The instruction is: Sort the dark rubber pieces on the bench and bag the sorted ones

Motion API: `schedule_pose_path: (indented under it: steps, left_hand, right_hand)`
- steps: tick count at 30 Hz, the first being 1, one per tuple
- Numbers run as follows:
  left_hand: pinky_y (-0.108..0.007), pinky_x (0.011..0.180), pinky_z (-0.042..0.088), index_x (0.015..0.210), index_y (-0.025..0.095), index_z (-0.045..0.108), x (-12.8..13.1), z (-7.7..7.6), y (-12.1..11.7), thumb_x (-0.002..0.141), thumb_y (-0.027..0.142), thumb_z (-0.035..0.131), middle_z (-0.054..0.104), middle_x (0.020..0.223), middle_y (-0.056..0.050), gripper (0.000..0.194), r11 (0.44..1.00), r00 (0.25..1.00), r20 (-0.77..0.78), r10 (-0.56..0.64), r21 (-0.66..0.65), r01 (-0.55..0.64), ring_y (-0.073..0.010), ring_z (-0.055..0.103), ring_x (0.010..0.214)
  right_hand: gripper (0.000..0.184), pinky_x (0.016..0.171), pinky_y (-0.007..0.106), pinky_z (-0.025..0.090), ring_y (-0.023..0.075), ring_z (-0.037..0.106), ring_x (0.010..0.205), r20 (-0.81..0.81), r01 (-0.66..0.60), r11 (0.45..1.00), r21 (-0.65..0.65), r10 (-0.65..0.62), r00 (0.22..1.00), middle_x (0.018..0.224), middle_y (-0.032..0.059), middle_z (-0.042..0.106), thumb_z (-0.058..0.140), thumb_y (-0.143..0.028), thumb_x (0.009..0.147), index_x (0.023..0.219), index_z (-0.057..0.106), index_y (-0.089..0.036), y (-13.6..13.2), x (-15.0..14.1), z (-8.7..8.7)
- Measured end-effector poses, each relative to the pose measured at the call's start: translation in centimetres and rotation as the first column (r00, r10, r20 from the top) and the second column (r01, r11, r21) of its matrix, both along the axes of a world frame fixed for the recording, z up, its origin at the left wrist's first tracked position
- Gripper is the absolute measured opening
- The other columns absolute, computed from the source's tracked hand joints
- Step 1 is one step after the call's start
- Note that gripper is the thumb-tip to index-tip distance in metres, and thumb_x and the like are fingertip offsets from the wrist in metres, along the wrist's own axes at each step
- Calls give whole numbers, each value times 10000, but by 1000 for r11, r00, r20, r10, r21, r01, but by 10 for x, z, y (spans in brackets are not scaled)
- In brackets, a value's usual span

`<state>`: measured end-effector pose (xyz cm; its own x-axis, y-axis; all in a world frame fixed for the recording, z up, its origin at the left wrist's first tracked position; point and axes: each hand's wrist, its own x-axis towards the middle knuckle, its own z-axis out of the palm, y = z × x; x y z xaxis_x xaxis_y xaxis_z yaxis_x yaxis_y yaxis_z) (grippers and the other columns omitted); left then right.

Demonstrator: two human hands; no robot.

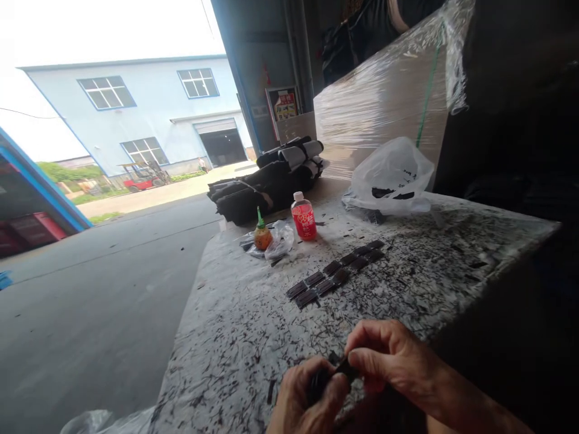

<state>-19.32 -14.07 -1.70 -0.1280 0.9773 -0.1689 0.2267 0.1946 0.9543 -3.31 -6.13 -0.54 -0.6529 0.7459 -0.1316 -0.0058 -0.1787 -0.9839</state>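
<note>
Low over the near edge of the table, both hands meet at a small dark strip (342,365). My left hand (312,395) is closed, with something black partly hidden inside its fingers. Thumb and forefinger of my right hand (389,355) pinch the strip's right end; its exact kind cannot be made out. Beyond the hands, several flat dark rectangular pieces (332,268) lie in two slanting rows on the table (217,337). Small black scraps are scattered all over the tabletop.
A bottle of red liquid (304,217) stands past the rows, beside an orange squeeze bottle with a green nozzle (262,232). Black rolled bundles (266,187) lie at the far edge. A white plastic bag (391,175) sits at right, before a film-wrapped stack (380,108).
</note>
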Motion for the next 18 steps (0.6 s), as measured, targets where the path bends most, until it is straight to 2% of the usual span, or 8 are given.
schedule_pose_path:
  steps: [5,10,12,14,18]
  left_hand:
    - [-212,420,159,656,185,517,1,11,4,754,606,577,288,451,92,437,996,988,151,9,-88,4,-61,204,427]
    - [-219,394,133,820,154,595,-1,13,4,783,563,568,555,497,27,412,992,971,239,-17,-115,46,-38,212,336]
    - [-215,417,190,780,159,584,-1,11,4,759,555,595,582,510,14,397,994,966,258,-32,-97,59,-47,267,359]
    - [-211,479,258,687,170,546,-1,9,4,751,536,612,534,473,33,377,996,968,249,-31,-73,50,-65,339,424]
    - [-215,516,268,628,173,508,-3,10,5,759,531,609,475,462,50,395,998,981,195,-20,-51,30,-67,334,459]
  right_hand:
    - [291,471,188,406,64,512,462,9,58,998,-7,-58,998,582,-50,568,718,-415,710,727,601,-149,9,7,-3]
    - [336,448,180,401,57,503,440,43,67,998,-9,-67,997,579,-54,558,739,-453,693,733,604,-147,7,6,-5]
    - [332,458,185,414,61,507,443,55,55,998,-5,-55,997,573,-55,555,736,-453,699,734,606,-150,6,4,-4]
    - [308,468,188,420,64,510,451,66,39,999,1,-39,997,574,-52,558,727,-434,710,732,608,-151,5,1,-4]
    - [228,479,184,412,66,501,472,102,11,1000,21,-14,995,574,-48,557,694,-360,732,728,602,-151,6,-3,-6]
